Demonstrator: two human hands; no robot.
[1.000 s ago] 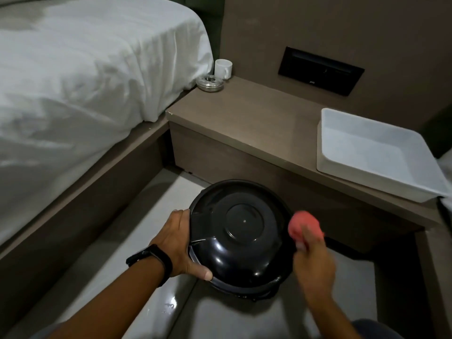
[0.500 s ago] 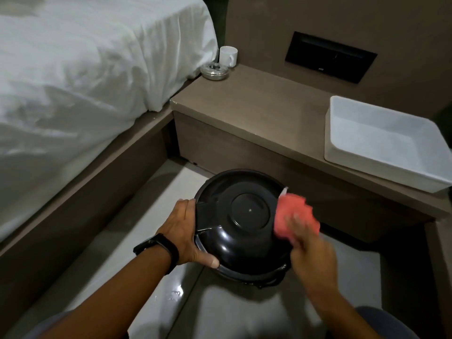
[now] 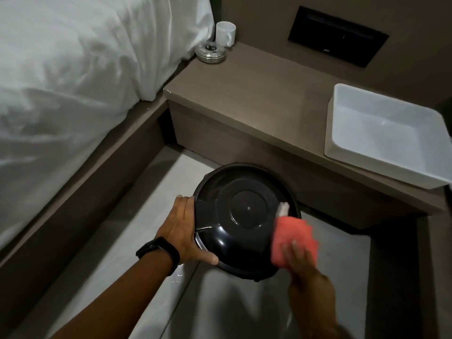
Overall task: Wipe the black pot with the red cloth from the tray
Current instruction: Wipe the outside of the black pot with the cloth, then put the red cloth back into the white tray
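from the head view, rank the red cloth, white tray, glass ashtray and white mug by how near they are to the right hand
1. red cloth, under the right hand, against the black pot
2. white tray, on the ledge's right end
3. glass ashtray, far left corner by the bed
4. white mug, just behind the ashtray

The red cloth (image 3: 293, 238) has slid down the pot's (image 3: 244, 216) right side.

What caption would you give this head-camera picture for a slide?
Left hand steadies an upturned black pot above the floor while the right hand presses a red cloth to its side.
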